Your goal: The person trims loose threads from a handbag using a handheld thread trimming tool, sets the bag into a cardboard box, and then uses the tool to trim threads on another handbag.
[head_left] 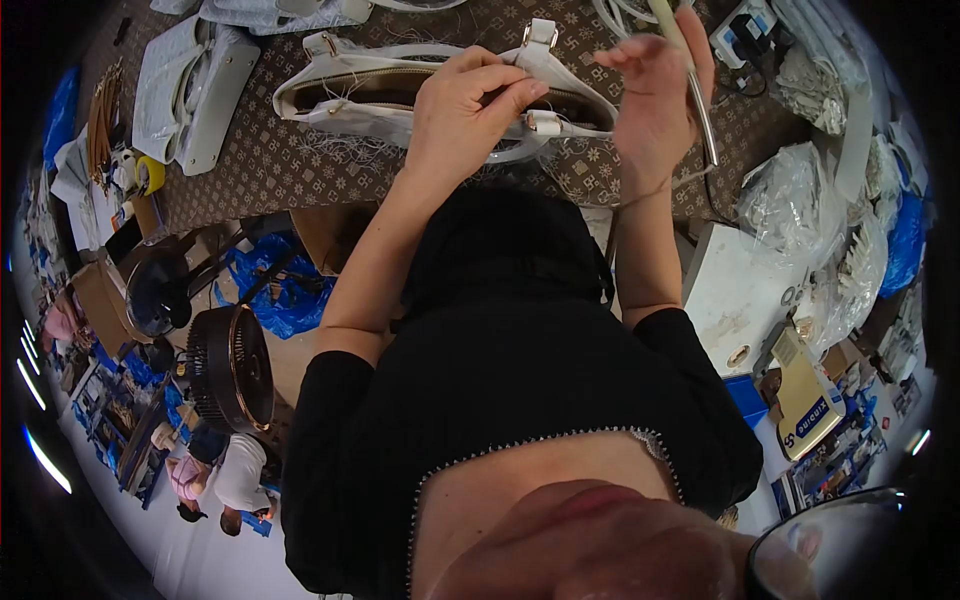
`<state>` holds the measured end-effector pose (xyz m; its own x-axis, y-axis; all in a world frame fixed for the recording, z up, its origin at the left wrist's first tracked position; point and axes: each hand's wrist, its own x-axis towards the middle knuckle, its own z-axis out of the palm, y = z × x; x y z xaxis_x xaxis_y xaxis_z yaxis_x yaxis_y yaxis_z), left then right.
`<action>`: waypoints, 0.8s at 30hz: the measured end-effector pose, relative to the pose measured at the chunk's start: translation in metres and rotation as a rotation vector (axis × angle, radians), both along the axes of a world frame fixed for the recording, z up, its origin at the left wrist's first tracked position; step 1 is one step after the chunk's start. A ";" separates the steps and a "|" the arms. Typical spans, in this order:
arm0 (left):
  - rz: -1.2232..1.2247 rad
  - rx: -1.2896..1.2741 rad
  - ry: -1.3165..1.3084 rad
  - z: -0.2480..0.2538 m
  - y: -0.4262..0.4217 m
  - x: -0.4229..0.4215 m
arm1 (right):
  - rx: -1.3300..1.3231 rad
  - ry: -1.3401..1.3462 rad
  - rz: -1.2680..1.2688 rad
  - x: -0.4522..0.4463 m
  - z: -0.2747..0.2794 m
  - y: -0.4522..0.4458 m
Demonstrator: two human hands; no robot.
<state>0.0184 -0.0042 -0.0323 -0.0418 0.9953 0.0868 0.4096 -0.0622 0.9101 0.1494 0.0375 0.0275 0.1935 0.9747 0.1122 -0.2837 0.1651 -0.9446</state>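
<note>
A white handbag [345, 65] with a zipped brown opening lies on the patterned brown tablecloth [330, 175], loose threads hanging around its edges. Over the bag's middle is my left hand [462, 108], its thumb and fingers pinched together near the opening; whatever they hold is too small to make out. My right hand [652, 105] is raised at the bag's right end, slightly blurred. A long thin metal-tipped tool [697, 95] is held in it, pointing down toward the table. The bag's handle [520, 150] shows below its near side.
Another white bag [190, 90] lies at the left of the table. Clear plastic wrapping [795, 200] and a power socket [745, 35] are at the right. Below the table edge are a fan [228, 368], blue plastic [280, 290] and a white box [730, 300]. Two people [240, 475] are farther back.
</note>
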 end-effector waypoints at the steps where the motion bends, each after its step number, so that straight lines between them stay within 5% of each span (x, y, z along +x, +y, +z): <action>1: 0.001 -0.025 -0.053 -0.002 0.000 0.000 | -0.003 0.000 0.003 0.032 -0.048 -0.007; 3: 0.001 -0.048 -0.107 -0.005 0.000 0.001 | 0.250 0.347 0.266 0.054 -0.068 -0.012; 14: -0.028 -0.083 -0.162 -0.002 -0.002 -0.003 | 0.226 -0.282 0.314 0.055 -0.077 -0.026; 24: -0.030 -0.039 -0.074 0.001 -0.003 -0.003 | 0.184 -0.350 0.220 0.052 -0.082 -0.028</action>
